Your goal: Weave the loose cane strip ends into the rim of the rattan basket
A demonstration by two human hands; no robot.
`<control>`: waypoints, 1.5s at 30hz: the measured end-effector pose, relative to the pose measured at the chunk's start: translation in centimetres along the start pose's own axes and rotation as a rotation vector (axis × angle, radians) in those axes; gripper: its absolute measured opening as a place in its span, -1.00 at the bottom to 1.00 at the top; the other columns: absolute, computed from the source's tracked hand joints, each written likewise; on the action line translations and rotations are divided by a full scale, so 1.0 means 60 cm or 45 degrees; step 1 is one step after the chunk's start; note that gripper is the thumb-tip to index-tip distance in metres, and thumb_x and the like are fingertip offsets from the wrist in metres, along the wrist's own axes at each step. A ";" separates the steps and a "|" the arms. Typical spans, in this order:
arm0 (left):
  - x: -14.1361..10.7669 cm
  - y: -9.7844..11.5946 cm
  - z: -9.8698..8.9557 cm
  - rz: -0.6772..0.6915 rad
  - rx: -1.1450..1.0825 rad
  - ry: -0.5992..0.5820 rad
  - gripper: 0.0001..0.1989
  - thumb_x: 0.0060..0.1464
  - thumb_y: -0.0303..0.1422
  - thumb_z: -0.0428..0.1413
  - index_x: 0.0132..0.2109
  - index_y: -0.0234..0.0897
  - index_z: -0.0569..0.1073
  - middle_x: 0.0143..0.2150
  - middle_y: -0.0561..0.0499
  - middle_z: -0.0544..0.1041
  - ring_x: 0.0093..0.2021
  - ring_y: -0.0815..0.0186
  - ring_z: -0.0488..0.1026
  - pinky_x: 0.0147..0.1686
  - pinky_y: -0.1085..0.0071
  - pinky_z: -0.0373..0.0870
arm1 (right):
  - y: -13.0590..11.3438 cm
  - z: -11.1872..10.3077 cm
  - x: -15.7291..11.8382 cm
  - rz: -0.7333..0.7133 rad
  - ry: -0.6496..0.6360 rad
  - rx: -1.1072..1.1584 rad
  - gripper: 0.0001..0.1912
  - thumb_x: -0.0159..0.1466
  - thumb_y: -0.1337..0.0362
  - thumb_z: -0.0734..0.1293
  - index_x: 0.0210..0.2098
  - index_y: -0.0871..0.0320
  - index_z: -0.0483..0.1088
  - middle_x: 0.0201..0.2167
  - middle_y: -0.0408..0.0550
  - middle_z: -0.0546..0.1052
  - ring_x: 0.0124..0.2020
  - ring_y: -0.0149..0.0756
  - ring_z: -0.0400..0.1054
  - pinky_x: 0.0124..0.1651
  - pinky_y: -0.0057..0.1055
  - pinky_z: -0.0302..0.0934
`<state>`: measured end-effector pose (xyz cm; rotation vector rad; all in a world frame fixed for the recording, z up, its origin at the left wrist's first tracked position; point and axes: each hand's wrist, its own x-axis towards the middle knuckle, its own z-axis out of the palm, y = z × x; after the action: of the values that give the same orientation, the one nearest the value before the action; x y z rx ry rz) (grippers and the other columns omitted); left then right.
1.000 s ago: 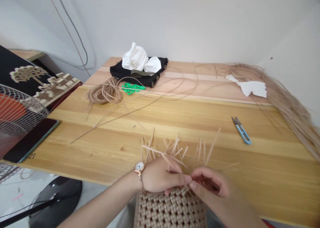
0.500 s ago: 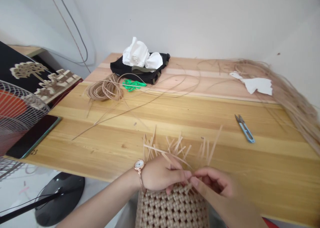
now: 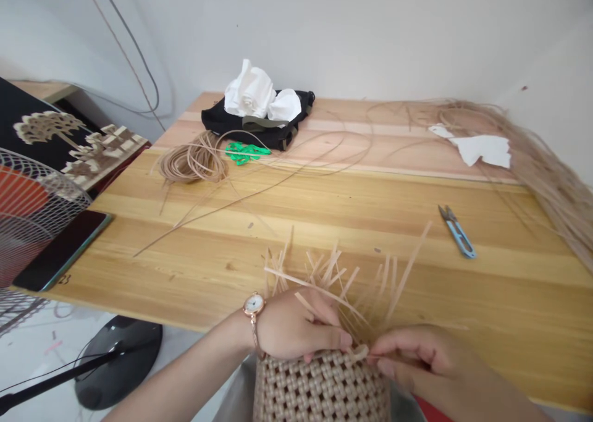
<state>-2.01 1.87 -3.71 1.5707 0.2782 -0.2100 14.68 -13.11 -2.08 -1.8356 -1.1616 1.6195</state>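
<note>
A woven basket (image 3: 319,388) of tan strips is in front of me at the table's near edge, with loose strip ends (image 3: 331,267) standing up along its far rim. My left hand (image 3: 301,326), a watch (image 3: 254,304) on its wrist, lies over the rim with thumb and fingers closed on the weave and strips there. To its right, my right hand (image 3: 417,354) pinches the end of a thin strip. That strip makes a small loop (image 3: 359,352) at the rim between both hands.
Blue thread snips (image 3: 458,233) lie at the right. A coil of strips (image 3: 192,159), a green bundle (image 3: 245,152) and a black bag (image 3: 259,135) with white tissue sit farther back. A phone (image 3: 62,252) rests on the left edge beside a fan (image 3: 32,218). Long strips (image 3: 546,175) heap at the right.
My right hand has drawn away from the left, to the right and slightly down, pulling the strip into a loop at the rim. The left hand has stayed nearly in place.
</note>
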 end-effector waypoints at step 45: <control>0.002 0.018 0.007 0.032 0.143 0.129 -0.79 -0.06 -0.47 0.12 -0.61 -0.42 0.48 -0.53 0.06 0.39 -0.58 0.54 0.26 -0.62 0.59 0.11 | 0.025 -0.007 -0.029 -0.119 0.070 -0.595 -0.75 0.26 0.19 0.13 -0.41 0.00 0.42 -0.43 -0.14 0.50 -0.37 -0.28 0.39 -0.29 -0.39 0.29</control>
<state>-1.55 1.42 -2.72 1.6980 0.3299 -0.1284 15.61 -15.28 -2.10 -2.0443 -1.6818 1.3118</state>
